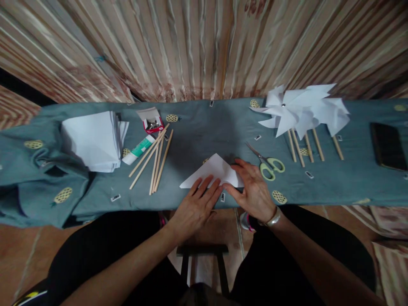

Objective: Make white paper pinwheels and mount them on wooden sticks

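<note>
White paper, folded to a triangle, the sheet (216, 168) lies at the near edge of the grey-green cloth (210, 136), midway along. From here I see the left hand (197, 202) laid over its near edge, fingers stretched out and gripping nothing. The right hand (255, 191) touches the right corner, thumb and forefinger well apart; a bracelet (274, 217) circles that wrist. Just right of it lie scissors (266, 165), blades pointing far and left. Farther right are white pinwheels (302, 108), overlapping, then a phone (387, 145). On the left, sticks (156, 163) lie beside a tube (139, 149), an open red box (153, 125) and a paper stack (91, 140).
</note>
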Demonstrator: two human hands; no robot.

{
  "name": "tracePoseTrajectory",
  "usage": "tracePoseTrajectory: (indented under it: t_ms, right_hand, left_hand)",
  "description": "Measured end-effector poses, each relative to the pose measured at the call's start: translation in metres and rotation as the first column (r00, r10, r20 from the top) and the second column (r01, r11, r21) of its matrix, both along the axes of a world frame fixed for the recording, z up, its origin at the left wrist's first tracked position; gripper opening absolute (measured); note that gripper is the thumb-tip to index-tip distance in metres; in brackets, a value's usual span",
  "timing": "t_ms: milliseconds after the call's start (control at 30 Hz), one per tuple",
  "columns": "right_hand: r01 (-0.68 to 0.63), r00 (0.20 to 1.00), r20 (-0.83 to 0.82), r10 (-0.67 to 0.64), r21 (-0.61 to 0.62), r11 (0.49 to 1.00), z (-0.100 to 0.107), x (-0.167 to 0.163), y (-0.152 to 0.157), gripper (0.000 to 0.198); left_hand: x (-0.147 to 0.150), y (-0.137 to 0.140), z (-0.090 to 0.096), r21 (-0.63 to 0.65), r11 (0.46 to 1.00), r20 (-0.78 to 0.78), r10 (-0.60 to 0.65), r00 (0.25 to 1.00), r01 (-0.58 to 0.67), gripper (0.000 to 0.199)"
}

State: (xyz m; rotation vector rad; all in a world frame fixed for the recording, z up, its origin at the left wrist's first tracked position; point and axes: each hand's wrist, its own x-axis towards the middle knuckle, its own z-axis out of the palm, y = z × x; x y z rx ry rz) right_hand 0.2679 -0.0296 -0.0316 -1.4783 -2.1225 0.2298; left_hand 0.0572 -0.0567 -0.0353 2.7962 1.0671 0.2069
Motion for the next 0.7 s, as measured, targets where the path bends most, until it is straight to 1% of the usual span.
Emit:
tracePoseTrajectory:
  t_ms: [100,167,333,400,467,567,700]
  right_hand:
    - [-0.006,1.000,-0.016,0.006,0.000,1.000,-0.006,0.003,-0.001,0.051]
    - [0.002,1.000,-0.026,-0.002,-0.013,1.000,-0.009,0.007,-0.002,0.052]
    - [0.060,0.996,-0.057,-0.062,-0.046,0.997,-0.014,0.024,-0.006,0.053]
    - [0.061,0.996,-0.066,-0.064,-0.045,0.997,-0.016,0.030,-0.008,0.050]
    - [0.052,0.996,-0.070,-0.055,-0.044,0.998,-0.017,0.035,-0.011,0.047]
    - [0.040,0.997,-0.071,-0.043,-0.040,0.998,-0.018,0.041,-0.013,0.042]
    - [0.020,0.997,-0.069,-0.021,-0.017,1.000,-0.016,0.044,-0.012,0.040]
  left_hand:
    - [-0.002,-0.001,-0.001,0.014,1.000,-0.026,0.014,1.000,-0.014,0.068]
    - [-0.010,-0.003,0.000,0.022,1.000,-0.030,0.022,0.999,-0.021,0.067]
    - [-0.049,-0.016,0.001,0.073,0.994,-0.021,0.081,0.996,-0.080,0.062]
    - [-0.065,-0.024,0.000,0.086,0.990,-0.037,0.115,0.993,-0.111,0.065]
    - [-0.076,-0.031,-0.002,0.121,0.983,-0.015,0.140,0.990,-0.137,0.071]
    - [-0.083,-0.037,-0.004,0.146,0.977,0.006,0.154,0.988,-0.153,0.076]
    - [-0.082,-0.039,-0.006,0.155,0.975,-0.017,0.161,0.987,-0.157,0.080]
